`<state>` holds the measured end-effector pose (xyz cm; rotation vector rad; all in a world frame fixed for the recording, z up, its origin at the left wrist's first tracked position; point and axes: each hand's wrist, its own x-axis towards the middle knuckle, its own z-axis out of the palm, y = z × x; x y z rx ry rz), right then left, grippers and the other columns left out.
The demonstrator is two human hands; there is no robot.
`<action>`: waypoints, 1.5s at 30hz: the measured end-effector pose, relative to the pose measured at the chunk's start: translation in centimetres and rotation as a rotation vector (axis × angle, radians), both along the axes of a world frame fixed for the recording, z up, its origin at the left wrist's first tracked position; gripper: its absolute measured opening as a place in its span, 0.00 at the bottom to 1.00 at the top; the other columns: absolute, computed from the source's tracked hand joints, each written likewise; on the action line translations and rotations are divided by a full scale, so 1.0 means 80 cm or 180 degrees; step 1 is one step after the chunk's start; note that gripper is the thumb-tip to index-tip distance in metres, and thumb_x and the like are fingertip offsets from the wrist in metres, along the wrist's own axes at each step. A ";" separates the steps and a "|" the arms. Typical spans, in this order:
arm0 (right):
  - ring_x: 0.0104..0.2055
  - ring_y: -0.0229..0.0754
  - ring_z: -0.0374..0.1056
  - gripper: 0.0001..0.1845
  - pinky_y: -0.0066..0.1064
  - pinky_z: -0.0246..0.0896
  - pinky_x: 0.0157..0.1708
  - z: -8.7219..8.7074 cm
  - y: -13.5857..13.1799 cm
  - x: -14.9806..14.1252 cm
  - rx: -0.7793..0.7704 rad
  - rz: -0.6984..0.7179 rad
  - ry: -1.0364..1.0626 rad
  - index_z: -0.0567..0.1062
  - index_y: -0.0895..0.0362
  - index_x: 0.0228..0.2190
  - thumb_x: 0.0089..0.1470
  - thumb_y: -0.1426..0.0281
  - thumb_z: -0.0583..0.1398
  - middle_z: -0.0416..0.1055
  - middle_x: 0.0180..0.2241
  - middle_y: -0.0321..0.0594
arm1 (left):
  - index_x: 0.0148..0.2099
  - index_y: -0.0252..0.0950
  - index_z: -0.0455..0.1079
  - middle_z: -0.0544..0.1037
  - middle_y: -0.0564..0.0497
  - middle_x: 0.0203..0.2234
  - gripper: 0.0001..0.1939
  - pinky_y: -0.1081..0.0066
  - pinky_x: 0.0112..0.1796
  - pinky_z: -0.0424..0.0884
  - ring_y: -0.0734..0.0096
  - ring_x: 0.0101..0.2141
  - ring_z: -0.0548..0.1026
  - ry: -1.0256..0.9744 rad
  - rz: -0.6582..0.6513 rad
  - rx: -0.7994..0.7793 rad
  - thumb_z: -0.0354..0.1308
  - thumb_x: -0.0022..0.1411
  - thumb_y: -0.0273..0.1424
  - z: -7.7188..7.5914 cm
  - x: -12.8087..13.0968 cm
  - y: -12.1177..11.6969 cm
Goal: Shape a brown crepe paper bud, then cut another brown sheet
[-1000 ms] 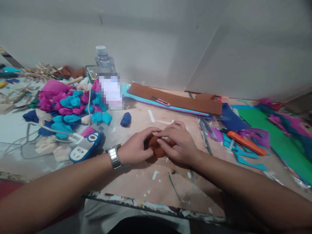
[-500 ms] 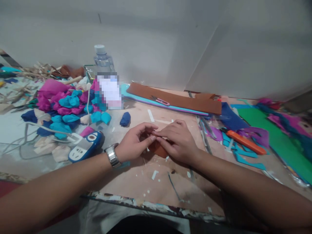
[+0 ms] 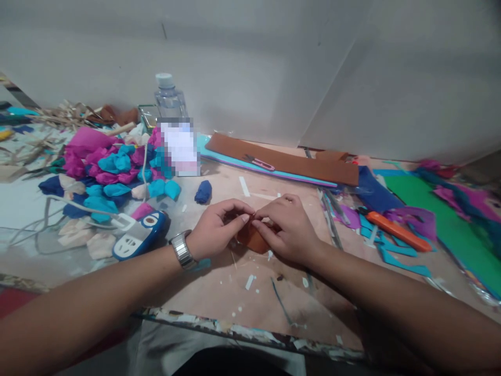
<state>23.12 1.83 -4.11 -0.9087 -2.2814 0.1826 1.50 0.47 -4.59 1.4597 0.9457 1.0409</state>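
A small piece of brown crepe paper [image 3: 253, 241] is pinched between both hands above the middle of the table. My left hand [image 3: 219, 227], with a metal watch on its wrist, has thumb and forefinger closed at the paper's upper left edge. My right hand [image 3: 291, 230] grips the same piece from the right, its fingers covering the upper part. The fingertips of both hands nearly meet at the top. Just beyond my left hand lies a rolled dark blue paper bundle [image 3: 203, 192]. Behind the hands, pink-handled thread snips [image 3: 261, 164] rest on a long brown paper strip [image 3: 289, 157].
Crumpled pink, blue and cream paper pieces [image 3: 113, 162] heap up at left, beside a power strip [image 3: 138, 237] with cables. A water bottle [image 3: 171, 99] and a blurred-out phone [image 3: 180, 149] stand behind. At right lie scissors [image 3: 331, 216], an orange utility knife [image 3: 399, 230] and green sheets [image 3: 415, 203].
The fingertips have shifted slightly at the top of the brown paper, and more of the paper shows below them. The whole view has moved a little; the other things stay in place.
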 end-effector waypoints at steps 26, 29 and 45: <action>0.37 0.44 0.72 0.05 0.45 0.51 0.52 -0.001 0.001 0.000 -0.0031 0.0000 0.0117 0.77 0.53 0.35 0.65 0.68 0.63 0.80 0.31 0.35 | 0.48 0.33 0.81 0.85 0.44 0.38 0.13 0.70 0.35 0.77 0.68 0.33 0.80 0.0189 -0.0008 0.0001 0.66 0.67 0.37 -0.001 -0.001 0.001; 0.37 0.44 0.72 0.05 0.45 0.51 0.53 0.000 0.001 0.000 -0.0032 -0.0004 0.0117 0.77 0.53 0.34 0.65 0.67 0.63 0.79 0.31 0.35 | 0.48 0.33 0.79 0.84 0.46 0.36 0.13 0.72 0.29 0.74 0.74 0.27 0.77 0.0187 -0.0051 -0.0017 0.65 0.68 0.37 -0.001 0.000 0.000; 0.39 0.45 0.73 0.06 0.45 0.52 0.52 -0.001 0.003 0.001 -0.0166 -0.0047 0.0151 0.77 0.53 0.35 0.65 0.65 0.64 0.80 0.33 0.35 | 0.55 0.35 0.73 0.81 0.43 0.49 0.13 0.65 0.51 0.76 0.64 0.50 0.80 0.0030 -0.0114 0.0264 0.62 0.70 0.31 -0.009 -0.001 0.004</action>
